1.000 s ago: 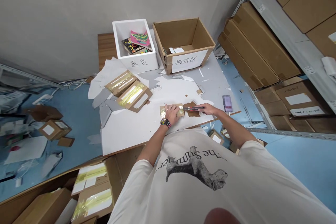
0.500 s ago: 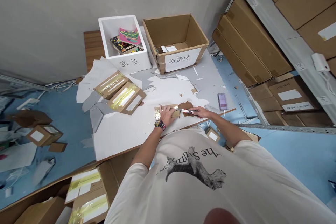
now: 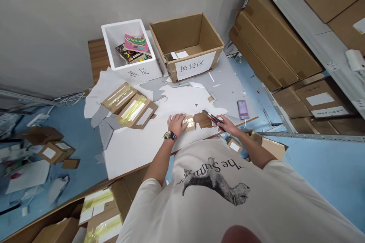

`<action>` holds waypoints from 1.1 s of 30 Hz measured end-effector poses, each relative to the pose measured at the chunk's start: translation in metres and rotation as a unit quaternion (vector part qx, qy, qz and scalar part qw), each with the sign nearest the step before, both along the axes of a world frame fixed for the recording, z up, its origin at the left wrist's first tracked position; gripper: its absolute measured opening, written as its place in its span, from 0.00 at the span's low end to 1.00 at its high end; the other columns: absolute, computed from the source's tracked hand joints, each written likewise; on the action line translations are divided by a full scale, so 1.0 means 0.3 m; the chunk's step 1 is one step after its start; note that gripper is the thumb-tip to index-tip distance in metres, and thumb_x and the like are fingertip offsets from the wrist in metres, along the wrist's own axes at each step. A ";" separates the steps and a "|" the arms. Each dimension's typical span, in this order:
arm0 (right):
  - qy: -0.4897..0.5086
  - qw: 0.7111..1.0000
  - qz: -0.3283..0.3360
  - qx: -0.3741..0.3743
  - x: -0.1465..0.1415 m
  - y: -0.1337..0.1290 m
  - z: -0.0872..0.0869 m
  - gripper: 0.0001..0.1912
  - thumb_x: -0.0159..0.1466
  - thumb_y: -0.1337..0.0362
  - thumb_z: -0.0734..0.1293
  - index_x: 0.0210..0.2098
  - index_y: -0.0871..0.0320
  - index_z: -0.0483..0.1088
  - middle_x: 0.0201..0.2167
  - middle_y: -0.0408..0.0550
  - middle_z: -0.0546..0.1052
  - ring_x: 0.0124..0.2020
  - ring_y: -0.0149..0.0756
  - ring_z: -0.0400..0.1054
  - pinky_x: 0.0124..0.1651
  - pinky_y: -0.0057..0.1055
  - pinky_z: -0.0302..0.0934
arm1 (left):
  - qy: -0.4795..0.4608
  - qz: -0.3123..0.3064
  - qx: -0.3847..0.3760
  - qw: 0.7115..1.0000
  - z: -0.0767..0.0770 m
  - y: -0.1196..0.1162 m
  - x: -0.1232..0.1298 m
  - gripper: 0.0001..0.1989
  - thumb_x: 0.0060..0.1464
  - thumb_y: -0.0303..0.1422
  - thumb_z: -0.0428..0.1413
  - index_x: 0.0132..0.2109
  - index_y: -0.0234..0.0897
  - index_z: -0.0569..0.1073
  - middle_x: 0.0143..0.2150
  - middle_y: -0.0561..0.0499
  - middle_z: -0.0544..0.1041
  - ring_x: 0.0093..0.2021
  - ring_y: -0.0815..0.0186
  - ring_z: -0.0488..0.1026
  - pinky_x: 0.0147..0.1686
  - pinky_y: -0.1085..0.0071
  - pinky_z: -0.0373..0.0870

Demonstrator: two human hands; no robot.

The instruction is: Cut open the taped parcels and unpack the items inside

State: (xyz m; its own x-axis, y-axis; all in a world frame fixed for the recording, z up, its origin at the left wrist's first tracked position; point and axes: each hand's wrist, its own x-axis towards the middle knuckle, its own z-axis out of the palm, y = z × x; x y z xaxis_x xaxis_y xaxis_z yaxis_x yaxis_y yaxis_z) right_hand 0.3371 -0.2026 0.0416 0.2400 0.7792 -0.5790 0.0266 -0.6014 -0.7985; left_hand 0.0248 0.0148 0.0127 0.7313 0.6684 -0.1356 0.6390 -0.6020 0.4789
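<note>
- Closest to me, my left hand point(image 3: 176, 124), watch on its wrist, is pressed down and gripping a small cardboard parcel point(image 3: 188, 123) with gold tape, on the white-covered desk point(image 3: 128, 155).
- My right hand point(image 3: 225, 124) is clenched around a slim red-and-black utility knife point(image 3: 213, 118), its end over a torn brown cardboard scrap point(image 3: 203, 119) just beside the parcel.
- Risk: if the parcel slides or the knife jumps under pressure, the blade could nick my left fingers.
- Farther along the desk lie two yellow-taped cardboard parcels point(image 3: 138, 111).
- Beyond them stand a white foam box point(image 3: 134, 70) holding colourful booklets point(image 3: 134, 43) and an open cardboard box point(image 3: 185, 41), both labelled in Chinese.
</note>
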 end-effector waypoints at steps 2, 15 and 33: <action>-0.010 1.000 0.013 0.004 -0.056 0.016 -0.011 0.33 0.70 0.48 0.70 0.70 0.53 0.69 0.38 0.44 0.82 0.28 0.32 0.71 0.32 0.27 0.68 | 0.014 -0.007 -0.003 1.000 -0.007 0.013 0.000 0.28 0.70 0.42 0.59 0.74 0.52 0.75 0.69 0.45 0.81 0.70 0.47 0.73 0.80 0.43 0.50; -0.393 0.868 0.290 0.091 -0.163 -0.005 -0.001 0.29 0.82 0.54 0.60 0.80 0.45 0.67 0.55 0.55 0.77 0.58 0.50 0.70 0.63 0.42 0.68 | 0.023 -0.041 0.015 0.999 -0.026 -0.026 0.010 0.31 0.75 0.39 0.50 0.81 0.50 0.68 0.74 0.41 0.77 0.71 0.44 0.72 0.74 0.45 0.58; -0.509 0.799 0.320 -0.015 -0.334 0.038 -0.066 0.34 0.83 0.54 0.53 0.86 0.45 0.52 0.60 0.62 0.76 0.55 0.54 0.72 0.54 0.40 0.72 | 0.007 -0.026 0.040 0.999 -0.046 -0.021 0.014 0.29 0.78 0.41 0.46 0.78 0.49 0.71 0.72 0.43 0.79 0.69 0.47 0.74 0.72 0.50 0.60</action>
